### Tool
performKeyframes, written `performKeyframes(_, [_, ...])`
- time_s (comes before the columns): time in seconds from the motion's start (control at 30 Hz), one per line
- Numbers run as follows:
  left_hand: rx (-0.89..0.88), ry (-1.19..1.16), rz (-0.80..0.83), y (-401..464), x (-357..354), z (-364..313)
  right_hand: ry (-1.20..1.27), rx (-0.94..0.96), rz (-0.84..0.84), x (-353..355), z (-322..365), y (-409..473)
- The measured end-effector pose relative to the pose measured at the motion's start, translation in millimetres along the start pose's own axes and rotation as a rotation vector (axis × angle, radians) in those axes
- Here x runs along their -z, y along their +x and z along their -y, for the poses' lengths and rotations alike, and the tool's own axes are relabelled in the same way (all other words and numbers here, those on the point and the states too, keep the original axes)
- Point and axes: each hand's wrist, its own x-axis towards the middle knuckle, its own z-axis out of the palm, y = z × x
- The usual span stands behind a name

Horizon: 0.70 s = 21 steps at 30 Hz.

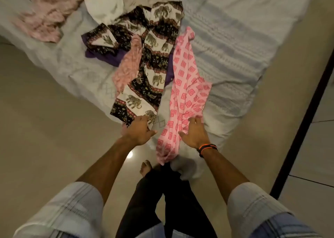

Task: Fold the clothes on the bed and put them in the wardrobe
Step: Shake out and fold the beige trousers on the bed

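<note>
Right now my left hand (pixel 138 131) sits at the near edge of the bed (pixel 235 39), fingers curled down onto the bottom hem of the elephant-print garment (pixel 144 86); whether they actually pinch the cloth I cannot tell, since the fingertips are hidden under the knuckles. My right hand (pixel 194 134) lies on the pink square-patterned garment (pixel 186 86), fingers fairly spread and bent slightly, thumb out toward the left hand, pressing rather than gripping as far as I can see. An orange and black wristband (pixel 207 147) circles that wrist.

Beyond my left fingers the elephant print runs away up the bed, with a narrow pink floral piece (pixel 129 64) draped over its left side and a purple garment (pixel 106 56) showing beneath it. The pink square-patterned cloth runs away from my right fingers too, while its near end spills past the mattress edge and hangs below my right palm toward the floor (pixel 45 129). Between the two hands is a strip of bare bedspread.

Far past the fingers, a crumpled white garment (pixel 104 4) and a pale pink bundle (pixel 47 19) lie well apart from my hands. Right of my right fingers the bedspread is open up to the bed's right edge, then floor, then a dark frame (pixel 303 115)
</note>
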Motion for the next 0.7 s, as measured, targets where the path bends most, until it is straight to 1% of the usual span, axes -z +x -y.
performKeyframes(0.07, [0.032, -0.028, 0.028, 15, -8, 0, 0.080, -0.095, -0.110, -8, -4, 17])
performKeyframes(0.1, [0.053, -0.025, 0.044, 22, -13, 1, 0.114, -0.155, -0.128, -14, -6, 28])
performKeyframes(0.17, [0.076, -0.023, 0.079, 34, -21, 4, 0.193, -0.259, -0.069, -24, -11, 46])
performKeyframes(0.23, [0.079, -0.047, 0.090, 42, -27, 7, 0.270, -0.303, -0.004, -33, -13, 60])
performKeyframes(0.3, [0.102, -0.040, 0.097, 51, -33, 10, 0.307, -0.281, 0.004, -43, -10, 73])
performKeyframes(0.43, [0.136, -0.041, 0.097, 62, -36, 11, 0.245, -0.234, -0.010, -61, 11, 89])
performKeyframes(0.53, [0.123, -0.083, 0.087, 67, -32, 7, 0.397, -0.235, -0.078, -60, 17, 102])
performKeyframes(0.63, [0.111, -0.079, 0.070, 65, -23, -5, 0.513, -0.185, -0.071, -48, 24, 105])
performKeyframes(0.7, [0.120, -0.132, 0.075, 58, -12, -16, 0.592, -0.122, -0.059, -37, 33, 96])
